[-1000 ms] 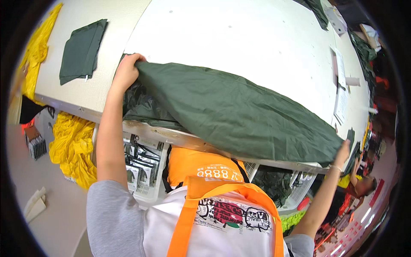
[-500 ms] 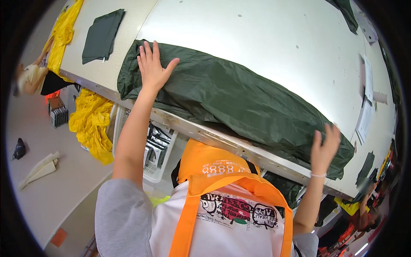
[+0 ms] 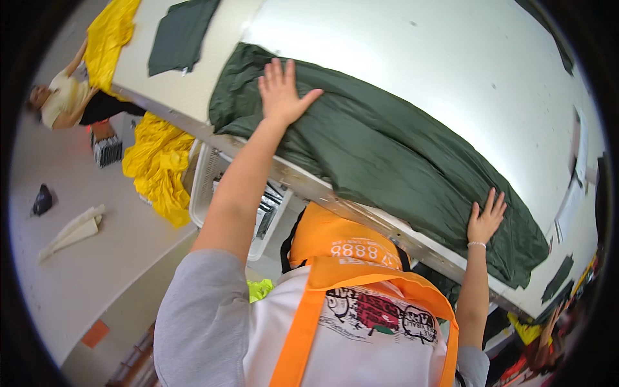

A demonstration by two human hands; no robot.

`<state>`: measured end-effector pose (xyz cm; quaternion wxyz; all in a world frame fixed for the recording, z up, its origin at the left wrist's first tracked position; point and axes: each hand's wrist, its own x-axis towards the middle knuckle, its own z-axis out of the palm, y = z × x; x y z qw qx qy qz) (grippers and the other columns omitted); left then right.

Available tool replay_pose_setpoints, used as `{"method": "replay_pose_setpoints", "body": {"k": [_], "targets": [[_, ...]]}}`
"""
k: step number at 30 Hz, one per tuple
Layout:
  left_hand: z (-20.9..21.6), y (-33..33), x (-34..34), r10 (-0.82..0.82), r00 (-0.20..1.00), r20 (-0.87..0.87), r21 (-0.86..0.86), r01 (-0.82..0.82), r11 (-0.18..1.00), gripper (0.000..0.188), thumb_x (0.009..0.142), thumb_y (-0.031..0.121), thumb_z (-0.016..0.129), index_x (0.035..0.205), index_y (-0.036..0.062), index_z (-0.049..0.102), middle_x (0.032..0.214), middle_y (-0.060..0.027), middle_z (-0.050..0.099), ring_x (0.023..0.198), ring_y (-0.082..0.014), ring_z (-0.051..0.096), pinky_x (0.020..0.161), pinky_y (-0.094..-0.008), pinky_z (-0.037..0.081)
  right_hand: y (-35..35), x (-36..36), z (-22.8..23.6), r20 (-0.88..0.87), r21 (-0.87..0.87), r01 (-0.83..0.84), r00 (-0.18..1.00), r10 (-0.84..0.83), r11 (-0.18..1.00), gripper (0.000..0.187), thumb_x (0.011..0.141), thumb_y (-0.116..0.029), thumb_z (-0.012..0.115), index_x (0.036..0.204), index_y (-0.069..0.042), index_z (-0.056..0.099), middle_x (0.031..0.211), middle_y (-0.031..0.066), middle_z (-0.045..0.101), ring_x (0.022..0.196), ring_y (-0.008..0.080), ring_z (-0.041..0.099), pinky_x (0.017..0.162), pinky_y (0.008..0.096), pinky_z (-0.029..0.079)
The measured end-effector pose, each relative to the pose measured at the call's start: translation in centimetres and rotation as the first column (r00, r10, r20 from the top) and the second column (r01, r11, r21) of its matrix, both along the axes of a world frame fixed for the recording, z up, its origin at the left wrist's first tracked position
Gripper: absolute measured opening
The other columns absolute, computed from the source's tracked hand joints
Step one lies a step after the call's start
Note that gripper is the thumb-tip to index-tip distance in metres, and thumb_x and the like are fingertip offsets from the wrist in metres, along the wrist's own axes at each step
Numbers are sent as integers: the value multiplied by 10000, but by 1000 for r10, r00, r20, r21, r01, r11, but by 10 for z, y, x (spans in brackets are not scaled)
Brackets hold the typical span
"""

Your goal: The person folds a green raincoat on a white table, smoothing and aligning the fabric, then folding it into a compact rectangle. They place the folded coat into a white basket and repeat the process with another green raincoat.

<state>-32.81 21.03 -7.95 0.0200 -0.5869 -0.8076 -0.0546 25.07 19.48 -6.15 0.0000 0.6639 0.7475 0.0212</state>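
A long, dark green piece of thin fabric (image 3: pixel 380 155) lies along the front edge of the white table, with creases running lengthwise. Near its left end, my left hand (image 3: pixel 284 95) rests flat on it, fingers spread and thumb pointing right. My right hand (image 3: pixel 487 220) lies on the cloth toward its right end, fingers apart. Neither hand grips anything. Part of the cloth's near edge hangs slightly over the table's edge.
A folded dark green bundle (image 3: pixel 182 37) lies on the table at the far left. Yellow fabric (image 3: pixel 158 168) is heaped beside a white basket (image 3: pixel 205 177) below the table edge. Papers (image 3: pixel 569 203) lie at the right. Another person (image 3: pixel 68 100) stands at the far left by yellow cloth.
The right hand, raised and blurred before, now rests on the fabric. The cloth looks flatter, its near edge smoother. The whole view has shifted, moving things toward the right.
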Motion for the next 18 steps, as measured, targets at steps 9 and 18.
{"method": "replay_pose_setpoints", "body": {"k": [9, 18], "targets": [[80, -29, -23, -267, 941, 207, 105, 250, 963, 855, 767, 592, 625, 1431, 145, 324, 1494, -226, 199, 1394, -389, 139, 1110, -518, 135, 10, -111, 93, -127, 92, -286, 947, 296, 954, 638, 827, -373, 621, 1403, -201, 405, 1506, 132, 254, 1399, 363, 162, 1093, 559, 97], [70, -51, 141, -504, 806, 309, -95, 554, 827, 1117, 541, 699, 715, 1460, 247, 269, 1524, -229, 63, 1398, -433, 54, 1071, -620, 89, 9, -159, 73, -41, 60, -180, 982, 182, 982, 622, 860, -532, 523, 1392, -232, 408, 1468, 150, 313, 1359, 392, 238, 1091, 564, 152]]}}
